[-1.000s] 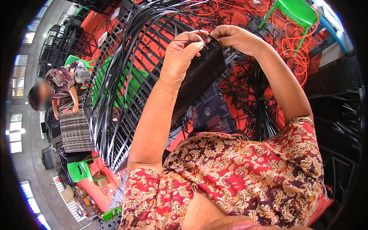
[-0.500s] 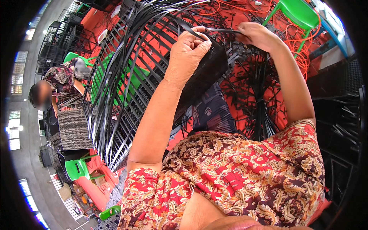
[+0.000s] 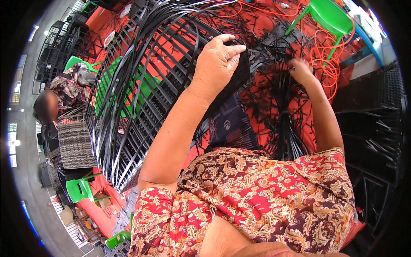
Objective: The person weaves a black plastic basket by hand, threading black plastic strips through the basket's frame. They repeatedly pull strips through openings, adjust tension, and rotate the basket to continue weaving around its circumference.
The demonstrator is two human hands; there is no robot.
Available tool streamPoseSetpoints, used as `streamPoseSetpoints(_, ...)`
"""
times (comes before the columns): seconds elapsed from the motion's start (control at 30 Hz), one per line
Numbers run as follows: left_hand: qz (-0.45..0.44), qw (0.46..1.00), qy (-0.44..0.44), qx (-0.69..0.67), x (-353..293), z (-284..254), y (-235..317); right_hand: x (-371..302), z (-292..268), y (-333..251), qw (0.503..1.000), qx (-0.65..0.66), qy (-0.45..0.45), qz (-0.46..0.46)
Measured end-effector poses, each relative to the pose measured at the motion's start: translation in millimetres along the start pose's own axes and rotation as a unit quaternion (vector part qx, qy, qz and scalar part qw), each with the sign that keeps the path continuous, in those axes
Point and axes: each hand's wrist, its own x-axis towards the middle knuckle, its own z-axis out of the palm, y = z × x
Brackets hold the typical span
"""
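Right hand (image 3: 301, 69) clear of panel edge (image 3: 244, 69)

Your dark woven panel (image 3: 242, 73) slants before you, with long glossy black strips (image 3: 150, 30) arcing loosely to its left and a gathered strip bundle (image 3: 284, 112) to its right.

Two hands (image 3: 217, 60) (image 3: 302, 70), five green chairs (image 3: 329, 18), one co-worker (image 3: 70, 91)

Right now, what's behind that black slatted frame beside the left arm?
Through gaps in the slatted frame, parts of a green chair-like thing and red floor show. The frame and the loose black strips cover the rest, so the green thing's full shape can't be seen.
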Motion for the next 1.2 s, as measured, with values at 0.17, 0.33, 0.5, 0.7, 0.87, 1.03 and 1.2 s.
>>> streamPoseSetpoints(0.17, 0.051, 0.996, 0.031, 0.071, -2.7, 0.5, 9.9, 22.6, -75.9, -80.2, 0.745, 0.647, -0.034, -0.161)
streamPoseSetpoints(0.33, 0.102, 0.991, 0.055, 0.071, -1.7, 0.1, 10.1, 24.2, -81.4, -122.9, 0.815, 0.547, -0.031, -0.189)
streamPoseSetpoints(0.5, 0.100, 0.990, 0.069, 0.074, -13.1, 5.2, 14.3, 7.8, -93.9, -134.5, 0.820, 0.559, 0.045, -0.116)
streamPoseSetpoints(0.7, 0.105, 0.984, 0.073, 0.125, -22.3, 8.4, 25.4, 13.0, -57.9, -124.1, 0.744, 0.661, 0.097, -0.023)
streamPoseSetpoints(0.87, 0.134, 0.971, 0.144, 0.134, -68.0, -18.7, 32.3, 29.3, -37.9, -109.2, 0.672, 0.740, 0.018, -0.016)
streamPoseSetpoints(1.03, 0.085, 0.958, 0.196, 0.188, -170.9, -89.3, 36.5, 58.3, -16.1, -65.9, 0.714, 0.698, -0.012, -0.060)
streamPoseSetpoints(1.2, -0.097, 0.894, 0.237, 0.366, -274.7, -137.2, 41.0, 71.5, -60.5, -54.2, 0.891, 0.408, 0.152, -0.127)
